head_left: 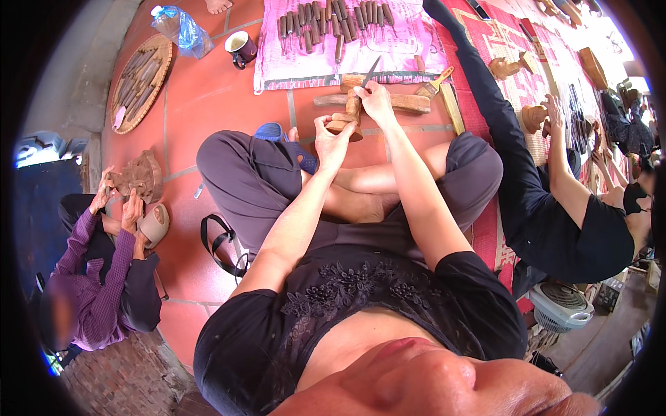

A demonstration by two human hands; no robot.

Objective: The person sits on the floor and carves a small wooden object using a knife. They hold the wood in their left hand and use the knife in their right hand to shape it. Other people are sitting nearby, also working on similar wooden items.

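While the person is sitting cross-legged on the red tiled floor (208,90), both hands are working at a small wooden carving (345,122) held out just past the knees. The left hand (331,142) is closing around the carving's rounded lower part, fingers curled over its near side, so the piece is sitting directly in that grip and just above the floor. The carving's long axis is running roughly upright in the picture, its narrower upper end pointing away from the person toward a wooden block (388,100) lying crosswise on the tiles just behind it.

The right hand (377,99) is wrapping shut around the handle of a chisel (370,73), close above the carving. The chisel's long axis is slanting, its thin metal blade pointing up and to the right, away from the body, while its lower end is meeting the top of the carving under the fist.

Beyond the block, a pink cloth (416,41) is carrying a row of wood-handled chisels (333,21). A small brush (435,82) is lying beside the block's right end. A dark mug (241,48) is standing on the tiles to the left, near a round woven tray (141,82). At the left edge, another person in a purple sleeve (104,270) is holding a carved piece.
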